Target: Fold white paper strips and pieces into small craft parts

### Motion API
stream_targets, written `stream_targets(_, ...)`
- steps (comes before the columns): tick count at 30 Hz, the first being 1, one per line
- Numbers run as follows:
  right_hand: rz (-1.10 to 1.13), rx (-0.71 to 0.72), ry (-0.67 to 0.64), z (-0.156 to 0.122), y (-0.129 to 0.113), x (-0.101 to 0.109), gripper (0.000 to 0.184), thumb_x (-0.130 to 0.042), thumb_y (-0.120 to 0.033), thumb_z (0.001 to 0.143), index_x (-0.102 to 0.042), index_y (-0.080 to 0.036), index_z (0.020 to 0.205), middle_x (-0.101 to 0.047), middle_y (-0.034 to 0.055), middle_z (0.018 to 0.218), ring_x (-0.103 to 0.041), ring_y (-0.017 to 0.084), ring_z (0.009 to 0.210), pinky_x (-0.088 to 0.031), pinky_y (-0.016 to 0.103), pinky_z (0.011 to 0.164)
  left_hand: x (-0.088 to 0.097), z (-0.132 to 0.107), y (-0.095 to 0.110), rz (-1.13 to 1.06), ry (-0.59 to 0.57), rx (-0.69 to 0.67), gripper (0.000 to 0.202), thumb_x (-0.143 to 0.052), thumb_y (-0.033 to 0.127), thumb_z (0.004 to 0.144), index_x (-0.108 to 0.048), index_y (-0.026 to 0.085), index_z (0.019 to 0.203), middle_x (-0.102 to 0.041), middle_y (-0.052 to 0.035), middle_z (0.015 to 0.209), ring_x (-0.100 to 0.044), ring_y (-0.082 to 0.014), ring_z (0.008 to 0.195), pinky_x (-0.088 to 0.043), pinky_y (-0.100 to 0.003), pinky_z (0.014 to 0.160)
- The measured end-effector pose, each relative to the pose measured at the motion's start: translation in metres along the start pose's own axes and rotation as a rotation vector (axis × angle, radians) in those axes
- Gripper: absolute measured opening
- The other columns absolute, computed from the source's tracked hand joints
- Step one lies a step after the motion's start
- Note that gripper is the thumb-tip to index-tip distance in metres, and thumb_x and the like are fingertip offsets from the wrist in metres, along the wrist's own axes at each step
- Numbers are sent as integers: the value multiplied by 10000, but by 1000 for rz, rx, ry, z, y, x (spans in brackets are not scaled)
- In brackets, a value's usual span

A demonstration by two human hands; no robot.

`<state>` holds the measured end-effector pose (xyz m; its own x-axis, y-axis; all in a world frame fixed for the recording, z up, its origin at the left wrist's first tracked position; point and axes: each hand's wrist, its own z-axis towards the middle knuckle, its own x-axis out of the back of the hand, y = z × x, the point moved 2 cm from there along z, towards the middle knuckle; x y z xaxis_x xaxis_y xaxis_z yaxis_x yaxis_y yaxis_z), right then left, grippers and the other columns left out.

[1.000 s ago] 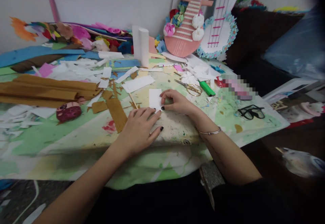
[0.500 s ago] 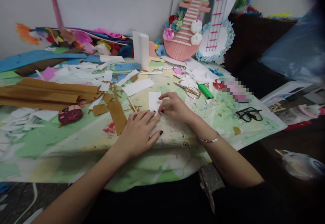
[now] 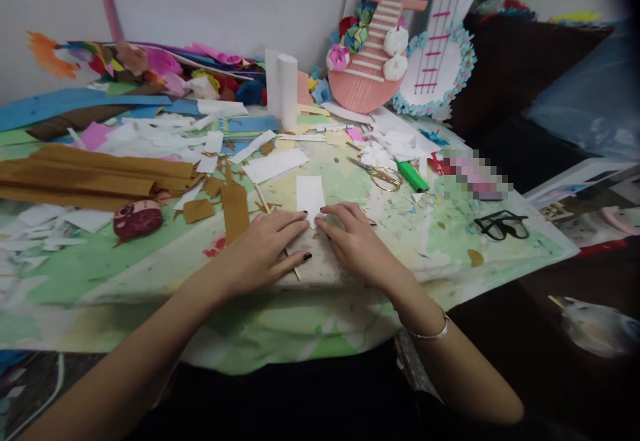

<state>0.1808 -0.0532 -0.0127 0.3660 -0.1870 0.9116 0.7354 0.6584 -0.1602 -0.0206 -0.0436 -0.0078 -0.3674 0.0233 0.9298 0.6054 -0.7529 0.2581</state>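
Note:
My left hand (image 3: 263,247) lies flat on the paint-stained table cover (image 3: 150,274), fingers stretched out, fingertips on the near edge of a small white paper rectangle (image 3: 310,194). My right hand (image 3: 353,241) lies flat beside it, fingers also extended, its fingertips touching the same near edge of the paper. A thin wooden stick (image 3: 263,199) runs under my left hand. Both hands press down and hold nothing.
Brown paper strips (image 3: 95,177) and white scraps lie at the left. Gold-handled scissors (image 3: 380,174), a green marker (image 3: 413,175) and black glasses (image 3: 500,224) are at the right. A white paper roll (image 3: 286,91) and pink paper guitar (image 3: 370,61) stand at the back.
My right hand drew back from the paper's right side and flattened out next to my left hand. The left hand shifted slightly; the view moved a little.

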Motion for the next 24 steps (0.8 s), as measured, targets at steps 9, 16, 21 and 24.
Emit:
stream_targets(9,-46,64,37,-2,-4,-1,352,-399,-85,954,-624,-139,1219,-640,144,1182,-492,261,1095,-470,432,872,-4,-3,-5,23,55,-48,457,-444,405,970,-560,120,1307,-546,-175,1365,-487,-308,1259,-365,-508,1081)
stream_targets(16,-51,40,63,-6,-5,-4,331,-442,-102,953,-627,-117,1226,-658,133,1239,-518,265,1151,-454,433,926,4,20,-14,-74,18,22,391,-415,307,961,-572,107,1258,-646,-149,1184,-561,-261,1115,-439,-438,987)
stream_targets(21,-20,16,92,-5,-6,1,324,-453,-100,939,-651,-120,1195,-671,133,1226,-532,271,1134,-460,437,928,12,50,-28,-173,-80,138,240,-516,182,787,-642,133,985,-663,-66,908,-603,-177,817,-471,-288,762)
stream_targets(24,95,-6,117,0,1,7,310,-453,-94,924,-682,-107,1132,-694,139,1162,-565,249,1062,-481,407,916,14,59,-33,-276,-188,151,176,-519,212,767,-647,151,870,-639,-19,782,-571,-139,707,-425,-233,665)
